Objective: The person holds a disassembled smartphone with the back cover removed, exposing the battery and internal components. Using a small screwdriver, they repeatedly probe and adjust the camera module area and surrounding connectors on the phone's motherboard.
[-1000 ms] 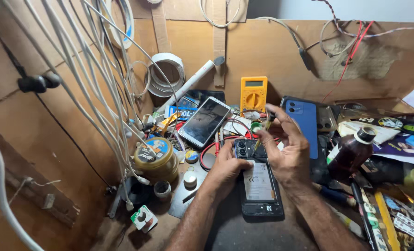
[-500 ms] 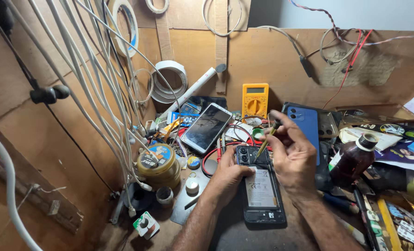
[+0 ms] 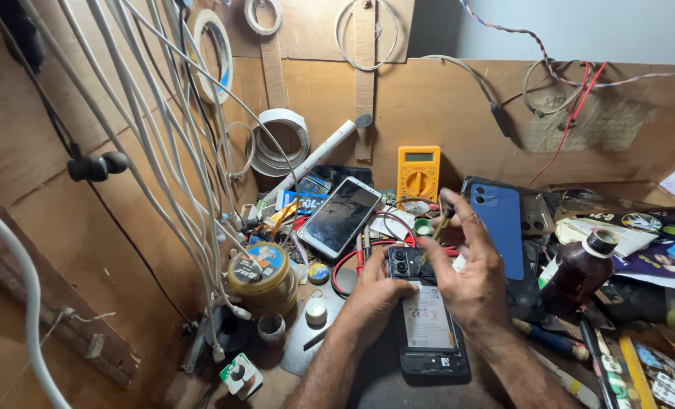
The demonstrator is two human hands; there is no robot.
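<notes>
Right hand (image 3: 470, 276) now pinches a thin yellow-handled screwdriver (image 3: 437, 229), tip apparently on the opened black phone (image 3: 427, 322); left hand (image 3: 375, 288) grips the phone's edge.

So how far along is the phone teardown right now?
Done: the opened phone lies with its back cover off and its battery exposed. In hand: the left hand steadies it while the right hand works a small screwdriver at the camera end. Left: its inner parts remain in place.
</notes>
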